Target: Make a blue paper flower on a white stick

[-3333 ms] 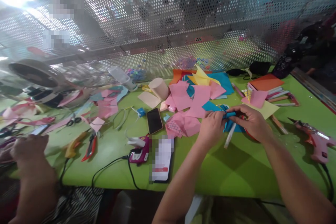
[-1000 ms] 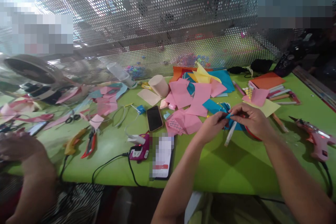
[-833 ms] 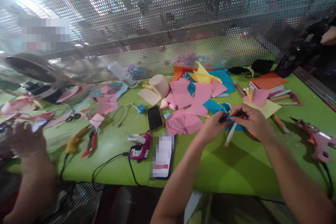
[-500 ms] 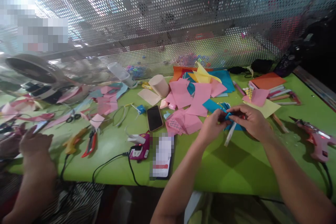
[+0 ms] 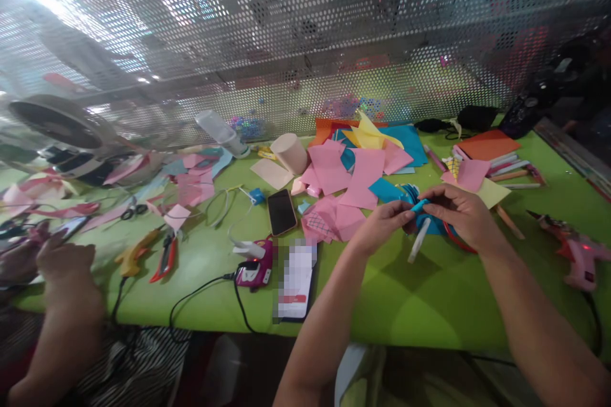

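Observation:
My left hand [image 5: 387, 222] and my right hand [image 5: 456, 210] meet right of the middle of the table. Between their fingertips they pinch a small rolled or folded piece of blue paper [image 5: 420, 205]. Beneath and behind it lies more blue paper [image 5: 384, 191]. A white stick-like piece [image 5: 419, 241] points down toward me just below the fingers. Something red and curved [image 5: 459, 239], perhaps scissor handles, shows under my right hand.
Pink sheets [image 5: 365, 178] spread left of my hands. Two phones [image 5: 281, 212] and a purple device [image 5: 258, 270] lie further left. At the right is a pink glue gun [image 5: 580, 257]. Another person's hand [image 5: 64, 257] touches a phone at far left.
My fingers have shifted on the blue paper, which now shows more between them as a narrow roll. The red curved thing under my right hand shows more.

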{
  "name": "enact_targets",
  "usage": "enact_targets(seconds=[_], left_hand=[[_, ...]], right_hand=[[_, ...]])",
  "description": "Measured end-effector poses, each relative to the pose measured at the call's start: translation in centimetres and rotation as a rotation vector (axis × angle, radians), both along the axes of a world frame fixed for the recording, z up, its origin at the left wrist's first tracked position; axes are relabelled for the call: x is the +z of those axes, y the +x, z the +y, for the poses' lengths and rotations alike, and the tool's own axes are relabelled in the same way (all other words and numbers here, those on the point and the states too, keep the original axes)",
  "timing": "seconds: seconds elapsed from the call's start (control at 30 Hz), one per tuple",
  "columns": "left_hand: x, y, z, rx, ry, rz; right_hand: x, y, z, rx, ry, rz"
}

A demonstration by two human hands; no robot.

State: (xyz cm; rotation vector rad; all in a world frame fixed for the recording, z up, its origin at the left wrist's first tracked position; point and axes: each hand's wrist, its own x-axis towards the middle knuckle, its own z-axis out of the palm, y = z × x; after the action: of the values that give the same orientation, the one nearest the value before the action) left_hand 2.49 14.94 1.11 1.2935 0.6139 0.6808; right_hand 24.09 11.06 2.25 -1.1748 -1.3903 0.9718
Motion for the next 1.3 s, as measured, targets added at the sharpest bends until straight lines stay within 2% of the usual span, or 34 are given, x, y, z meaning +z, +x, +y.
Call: enact_targets(seconds=[0.33,0.47,0.7,0.87,1.07,1.17,1.3], left_hand=[[-0.3,0.3,-0.4,0.093,0.153,0.121],[-0.4,0.5,-0.4,0.116,0.164,0.126],[0.3,0.7,-0.7,0.045,0.016,-0.035],[0.3,0.9,-1.0,0.037,-0.152,-0.144],[1.2,0.8,-1.4,-0.014,-0.295,-0.195],[1.3,0.7,-1.4,-0.041,-0.263,-0.172],[0.6,0.9,-1.3,0.017,-0.085,-0.098]], right_hand=[[0.3,0.0,0.0,-0.012,0.035,-0.062],[0.3,0.0,0.0,-0.019,0.07,-0.099],[-0.1,0.1,0.0,-0.015,0.036,-0.009],[0.4,-0.3,-0.1,0.065,-0.027,0.16],[0.6,-0.4,-0.4,0.139,-0.096,0.213],[0.6,-0.3,-0.4,0.093,-0.087,0.17],[0.6,-0.2,0.0,-0.038,0.024,0.017]])
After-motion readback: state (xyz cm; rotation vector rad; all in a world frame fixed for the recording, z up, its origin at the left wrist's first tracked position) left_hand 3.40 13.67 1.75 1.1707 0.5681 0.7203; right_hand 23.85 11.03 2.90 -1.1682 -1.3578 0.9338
